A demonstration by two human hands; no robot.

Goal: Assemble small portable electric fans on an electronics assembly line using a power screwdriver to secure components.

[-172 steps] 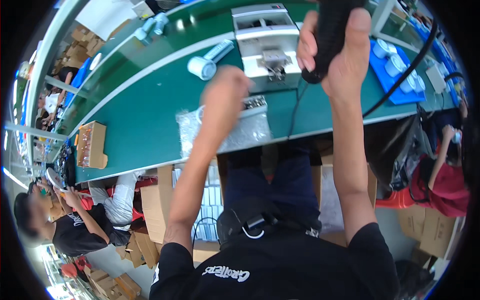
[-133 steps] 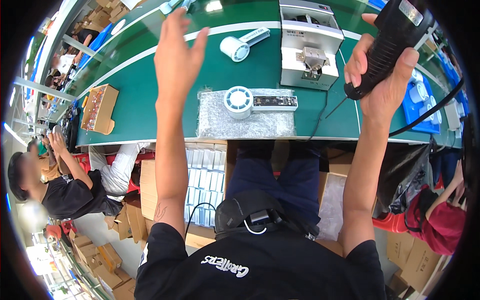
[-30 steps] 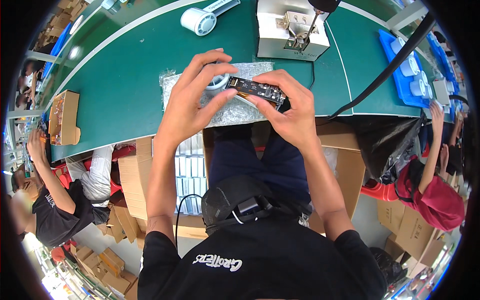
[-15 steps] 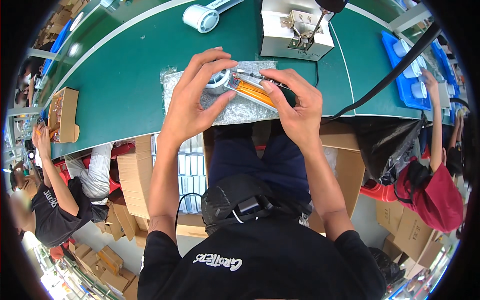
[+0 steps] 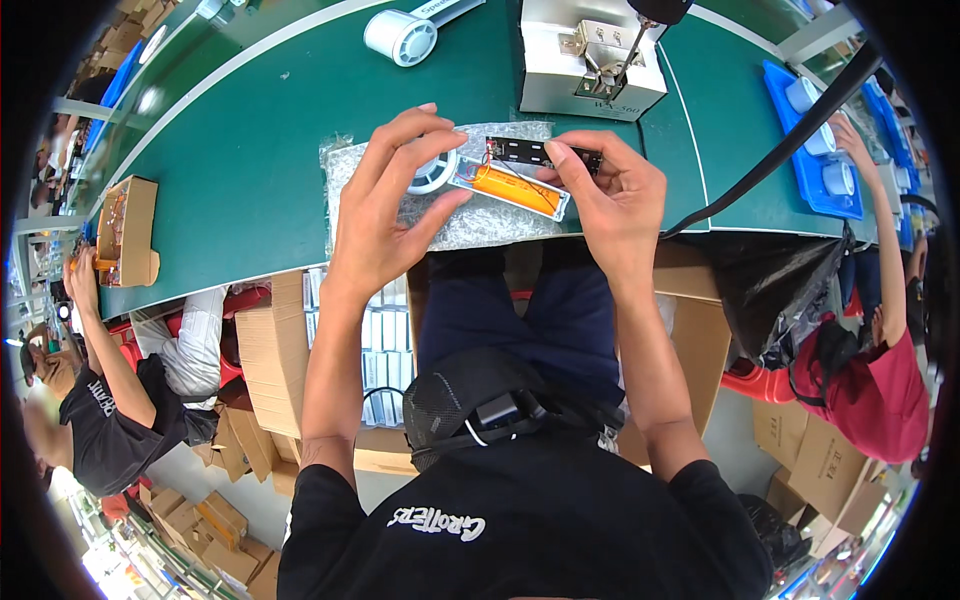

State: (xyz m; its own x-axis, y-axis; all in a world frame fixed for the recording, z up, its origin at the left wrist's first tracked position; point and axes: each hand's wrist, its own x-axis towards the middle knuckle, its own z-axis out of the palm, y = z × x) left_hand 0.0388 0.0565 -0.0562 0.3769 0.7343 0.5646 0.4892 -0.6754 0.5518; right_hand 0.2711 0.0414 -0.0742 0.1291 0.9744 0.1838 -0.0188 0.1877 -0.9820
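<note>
An opened white handheld fan [image 5: 433,178] lies on the bubble wrap, its round head to the left and its handle shell pointing right. Inside the shell sits an orange cylindrical battery [image 5: 515,188] with thin wires. My left hand [image 5: 385,205] curves around the fan head, fingers on the far side and thumb on the near side. Between thumb and fingers, my right hand [image 5: 610,195] pinches a narrow black circuit board [image 5: 515,151] above the far edge of the shell. Thin wires run from the board's left end toward the fan.
Bubble wrap [image 5: 365,222] covers part of the green table [image 5: 240,150]. Beyond it are another white fan [image 5: 402,38] and a white machine [image 5: 590,95]. A black cable [image 5: 760,165] crosses on the right. A cardboard box [image 5: 130,235] and blue tray [image 5: 825,190] stand near co-workers.
My right hand has lifted the circuit board away from the shell and turned its face up, exposing more of the battery. My left hand has stayed around the fan head.
</note>
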